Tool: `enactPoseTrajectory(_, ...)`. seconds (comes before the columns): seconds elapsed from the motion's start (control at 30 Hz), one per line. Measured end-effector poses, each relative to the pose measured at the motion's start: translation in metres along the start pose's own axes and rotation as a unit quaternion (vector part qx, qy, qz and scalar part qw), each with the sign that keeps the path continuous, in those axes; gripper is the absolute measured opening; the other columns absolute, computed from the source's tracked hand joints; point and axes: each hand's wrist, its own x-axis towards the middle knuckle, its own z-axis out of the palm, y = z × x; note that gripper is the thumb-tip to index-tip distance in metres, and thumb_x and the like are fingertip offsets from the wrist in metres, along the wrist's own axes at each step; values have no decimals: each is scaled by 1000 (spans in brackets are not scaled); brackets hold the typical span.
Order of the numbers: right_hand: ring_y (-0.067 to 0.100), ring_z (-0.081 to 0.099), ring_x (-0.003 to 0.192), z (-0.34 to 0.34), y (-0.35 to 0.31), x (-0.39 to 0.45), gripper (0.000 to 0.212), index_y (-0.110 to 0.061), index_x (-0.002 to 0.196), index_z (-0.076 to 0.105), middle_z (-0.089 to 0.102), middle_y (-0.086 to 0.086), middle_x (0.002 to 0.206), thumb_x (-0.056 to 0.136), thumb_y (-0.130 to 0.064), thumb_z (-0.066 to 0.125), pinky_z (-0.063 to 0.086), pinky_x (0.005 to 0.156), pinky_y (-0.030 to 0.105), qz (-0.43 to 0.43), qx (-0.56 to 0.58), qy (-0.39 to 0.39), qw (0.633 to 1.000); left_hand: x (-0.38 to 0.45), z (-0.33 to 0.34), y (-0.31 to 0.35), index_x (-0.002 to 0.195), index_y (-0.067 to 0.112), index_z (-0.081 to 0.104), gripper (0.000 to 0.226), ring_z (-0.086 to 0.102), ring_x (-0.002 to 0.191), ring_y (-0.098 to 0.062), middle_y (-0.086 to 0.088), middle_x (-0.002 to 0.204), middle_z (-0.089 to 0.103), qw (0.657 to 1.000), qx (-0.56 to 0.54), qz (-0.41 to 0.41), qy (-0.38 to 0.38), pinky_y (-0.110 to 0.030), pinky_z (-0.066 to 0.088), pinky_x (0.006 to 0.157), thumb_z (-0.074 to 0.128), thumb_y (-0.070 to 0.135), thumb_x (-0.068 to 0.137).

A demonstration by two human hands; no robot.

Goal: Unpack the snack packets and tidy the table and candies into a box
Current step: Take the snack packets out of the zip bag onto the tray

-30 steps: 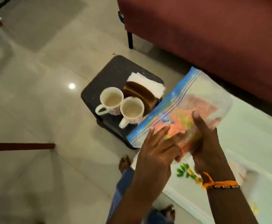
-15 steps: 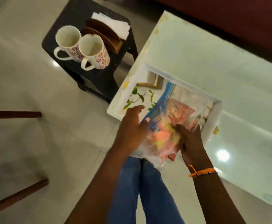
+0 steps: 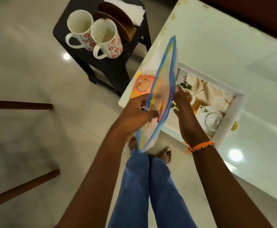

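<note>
While both hands hold it edge-on above the table (image 3: pixel 216 51) edge, the clear bag (image 3: pixel 163 83) with its blue zip strip runs from 12 o'clock down to 6 o'clock, between the wrists. The left hand (image 3: pixel 134 116) pinches the strip from 9 o'clock, fingers curled on it — orange shapes show blurred through the plastic. The right hand (image 3: pixel 184 112) lies against the bag's far side at 3 o'clock; fingers look fairly straight, but whether they grip I cannot tell. Beyond it, at 3 o'clock, sits a white box (image 3: pixel 233 112) printed with a teapot. At 11 o'clock two mugs (image 3: pixel 95 35) stand touching on a black stool (image 3: pixel 111 66).
</note>
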Motion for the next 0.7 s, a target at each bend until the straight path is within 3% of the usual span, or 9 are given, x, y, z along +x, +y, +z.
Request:
enactPoseTrajectory(0.1, -5, 56, 110, 5, -13, -17, 38, -31, 125, 49, 59, -16, 123, 88, -39, 51, 45, 82, 10, -54, -39, 37, 997, -8, 21, 10, 115, 14, 61, 29, 63, 81, -21, -15, 99, 69, 997, 39, 55, 42, -29, 52, 77, 58, 11, 86)
enactPoseTrajectory(0.2, 18, 62, 101, -1, -17, -22, 26, -18, 114, 57, 64, 11, 115, 89, -12, 52, 51, 89, 35, -60, -104, 124, 985, -18, 30, 14, 104, 4, 63, 23, 59, 70, -30, -16, 73, 64, 988, 26, 85, 127, -41, 50, 72, 49, 17, 93)
enactPoseTrajectory(0.3, 13, 65, 99, -11, -27, -24, 39, -12, 122, 55, 62, 4, 118, 91, 5, 40, 55, 89, 31, -41, -56, 143, 987, -23, 20, 18, 104, 9, 64, 23, 60, 77, -17, -12, 90, 64, 967, -8, 85, 240, -30, 48, 70, 48, 21, 93)
enactPoseTrajectory(0.4, 18, 61, 107, -19, -43, -32, 49, -13, 131, 49, 61, -1, 112, 88, 7, 39, 50, 96, 37, -73, -140, 167, 973, -25, 2, 25, 91, 24, 59, 12, 58, 79, 0, -7, 103, 56, 949, -98, 88, 285, -9, 47, 61, 48, 22, 93)
enactPoseTrajectory(0.47, 20, 51, 121, -17, -56, -43, 49, -14, 133, 46, 56, 4, 128, 86, 1, 45, 41, 106, 38, -144, -267, 213, 929, -25, -8, 28, 109, 16, 60, 21, 58, 82, 5, -5, 112, 56, 943, -149, 93, 284, -1, 44, 59, 46, 19, 94)
enactPoseTrajectory(0.53, 21, 47, 125, -5, -69, -53, 47, -10, 129, 48, 49, 8, 134, 83, -3, 51, 42, 103, 41, -249, -323, 241, 880, -24, -13, 29, 124, 18, 55, 32, 57, 92, 1, 1, 121, 56, 945, -171, 95, 261, -1, 45, 62, 44, 18, 95)
enactPoseTrajectory(0.6, 14, 55, 104, 13, -76, -54, 35, -12, 115, 53, 54, 6, 117, 81, -6, 51, 49, 88, 32, -306, -311, 212, 874, -25, -13, 29, 127, 24, 52, 34, 58, 95, 0, 9, 117, 57, 948, -192, 87, 236, -4, 47, 64, 43, 22, 95)
enactPoseTrajectory(0.67, 13, 57, 94, 30, -71, -41, 26, -15, 110, 55, 58, 1, 108, 85, -11, 51, 50, 83, 32, -242, -322, 124, 907, -26, -10, 30, 127, 27, 52, 33, 61, 98, -3, 11, 113, 59, 949, -209, 78, 224, -9, 51, 69, 43, 23, 95)
enactPoseTrajectory(0.7, 18, 58, 100, 38, -65, -30, 26, -15, 113, 55, 59, 4, 112, 87, -14, 50, 47, 88, 35, -180, -360, 68, 913, -27, -8, 31, 127, 27, 51, 34, 61, 102, -7, 9, 115, 60, 949, -212, 77, 222, -13, 53, 74, 43, 23, 95)
